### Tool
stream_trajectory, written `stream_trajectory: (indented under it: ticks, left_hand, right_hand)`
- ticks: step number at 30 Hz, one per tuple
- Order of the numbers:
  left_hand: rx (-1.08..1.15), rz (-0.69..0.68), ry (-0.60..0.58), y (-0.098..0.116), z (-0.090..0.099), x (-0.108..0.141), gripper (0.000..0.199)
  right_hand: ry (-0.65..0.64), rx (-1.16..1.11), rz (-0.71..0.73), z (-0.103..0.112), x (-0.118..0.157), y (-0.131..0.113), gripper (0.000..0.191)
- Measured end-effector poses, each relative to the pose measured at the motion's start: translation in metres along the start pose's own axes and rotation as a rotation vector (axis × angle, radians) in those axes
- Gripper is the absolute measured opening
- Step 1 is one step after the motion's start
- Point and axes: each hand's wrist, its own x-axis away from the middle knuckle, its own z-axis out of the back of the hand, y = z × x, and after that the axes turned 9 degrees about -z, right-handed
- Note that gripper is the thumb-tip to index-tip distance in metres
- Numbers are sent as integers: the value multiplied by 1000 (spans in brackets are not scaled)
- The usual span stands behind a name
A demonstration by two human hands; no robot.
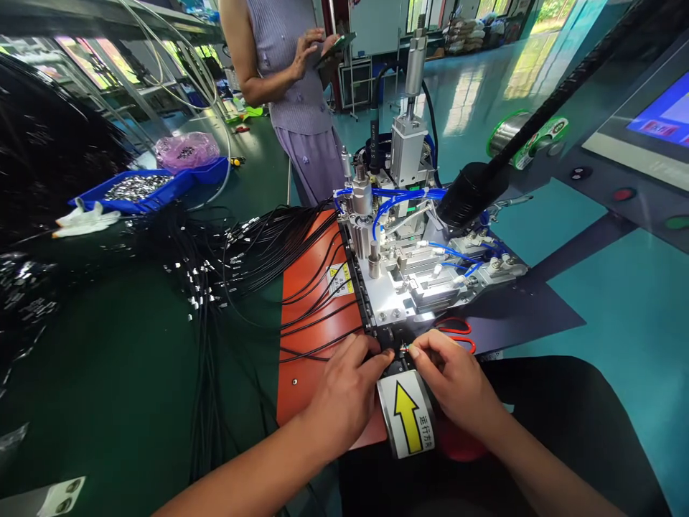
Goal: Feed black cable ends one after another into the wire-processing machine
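Note:
My left hand is closed at the front of the machine's feed track. Thumb and forefinger press together on the end of a black cable, largely hidden under the fingers. Facing it from the right, my right hand pinches thin coloured wire ends between thumb and forefinger. Both sets of fingertips are close together, just above a curved guard with a yellow arrow. Other black cables lie across the orange plate left of the track. Red-handled scissors rest just beyond my right hand.
The lit metal machine with blue air tubes stands ahead. Cable bundles cover part of the green table. A blue tray of metal parts and a white glove lie far left. A person holding a tablet stands behind.

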Motion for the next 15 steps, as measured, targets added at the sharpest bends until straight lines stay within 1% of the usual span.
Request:
stream_trajectory:
  ticks: [5, 7, 11, 15]
  left_hand:
    - [27, -5, 18, -1, -1, -1, 23]
    - [34, -13, 32, -1, -1, -2, 22]
    - [42, -27, 50, -1, 0, -4, 19]
    - [47, -36, 47, 0, 0, -5, 17]
  right_hand:
    - [8, 38, -7, 7, -4, -1, 25]
    - [1, 29, 24, 10, -6, -1, 24]
    - [-87, -36, 87, 12, -10, 1, 27]
    - [-69, -57, 141, 11, -10, 3, 25]
